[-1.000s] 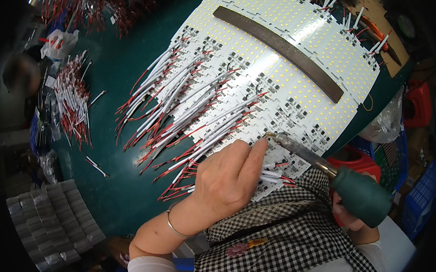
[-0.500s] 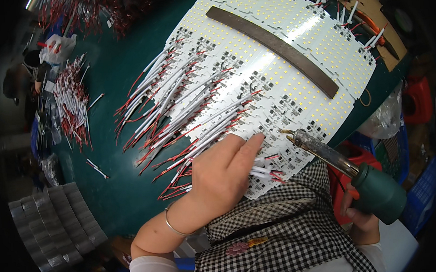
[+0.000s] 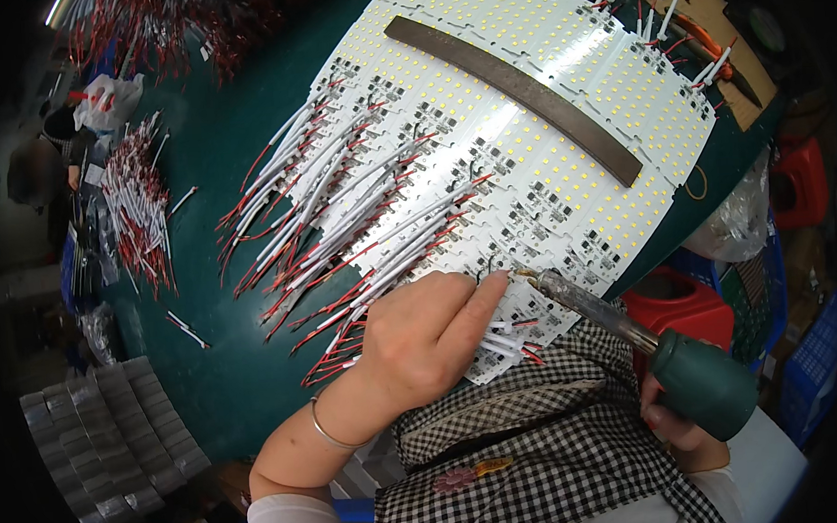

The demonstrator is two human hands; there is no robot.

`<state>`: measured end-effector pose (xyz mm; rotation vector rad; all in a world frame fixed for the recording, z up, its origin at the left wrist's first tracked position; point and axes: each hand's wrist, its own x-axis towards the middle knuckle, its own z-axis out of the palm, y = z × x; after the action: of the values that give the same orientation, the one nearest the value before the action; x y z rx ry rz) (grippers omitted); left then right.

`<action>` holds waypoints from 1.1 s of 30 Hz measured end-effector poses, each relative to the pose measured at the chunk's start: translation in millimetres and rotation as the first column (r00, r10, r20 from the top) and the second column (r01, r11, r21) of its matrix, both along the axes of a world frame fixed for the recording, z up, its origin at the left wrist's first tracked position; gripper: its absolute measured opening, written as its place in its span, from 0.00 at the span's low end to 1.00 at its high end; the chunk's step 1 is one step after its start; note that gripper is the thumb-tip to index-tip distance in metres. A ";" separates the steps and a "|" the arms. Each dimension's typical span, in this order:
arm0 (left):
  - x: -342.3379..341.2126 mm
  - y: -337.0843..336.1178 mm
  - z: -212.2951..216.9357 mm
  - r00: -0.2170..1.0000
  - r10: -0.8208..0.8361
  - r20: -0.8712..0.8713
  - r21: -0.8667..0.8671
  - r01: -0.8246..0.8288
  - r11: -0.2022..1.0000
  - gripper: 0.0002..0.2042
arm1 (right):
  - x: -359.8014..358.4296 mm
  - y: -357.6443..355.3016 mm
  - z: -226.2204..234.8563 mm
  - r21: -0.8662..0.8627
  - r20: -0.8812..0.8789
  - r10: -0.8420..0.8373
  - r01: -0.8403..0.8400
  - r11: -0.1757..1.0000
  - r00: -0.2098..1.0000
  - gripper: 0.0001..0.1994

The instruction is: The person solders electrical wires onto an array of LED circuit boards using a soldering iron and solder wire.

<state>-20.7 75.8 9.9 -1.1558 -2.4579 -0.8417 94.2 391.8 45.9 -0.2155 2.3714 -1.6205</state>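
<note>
A large white LED circuit board panel (image 3: 559,60) lies across the table, dotted with yellow LEDs. Rows of white-sleeved wires (image 3: 378,202) with red ends stand along its left part. Low on the panel, my left hand (image 3: 422,332) is closed around a few white-sleeved wires (image 3: 504,344), their ends poking out beside the palm. Its fingertips press near the board, and what they pinch there is too small to make out. My right hand (image 3: 678,423) grips the green handle of a soldering iron (image 3: 611,318), partly hidden behind it. The iron's tip is just right of my left fingertips.
A curved dark bar (image 3: 518,90) rests across the panel. Loose wires lie in a pile (image 3: 138,200) on the green table (image 3: 245,384), with a larger bundle (image 3: 169,24) behind. Stacked grey pieces (image 3: 111,439) stand at lower left, a red stool (image 3: 681,300) at right.
The soldering iron has moved left, bringing its tip close to my left fingertips. My left hand has dipped slightly with its hold kept. The panel appears shifted a little left.
</note>
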 end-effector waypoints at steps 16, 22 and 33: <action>11.4 10.4 8.2 0.995 0.101 -0.001 -0.099 -0.100 0.990 0.27 | 14.2 18.9 -26.9 0.227 -0.115 0.056 -0.028 0.974 0.992 0.11; 11.2 9.6 11.4 0.994 0.105 -0.017 -0.113 -0.106 0.988 0.28 | 35.0 20.9 -0.9 0.229 0.086 -0.278 0.253 0.940 0.957 0.16; -3.8 5.5 10.9 0.986 0.166 -0.015 0.155 -0.162 0.975 0.26 | 25.4 29.4 0.0 0.082 -0.228 -0.219 0.243 0.967 0.949 0.24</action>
<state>-24.5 81.3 20.8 -0.8912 -2.3797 -0.9393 119.6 421.2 46.0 -0.1002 2.7334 -1.6328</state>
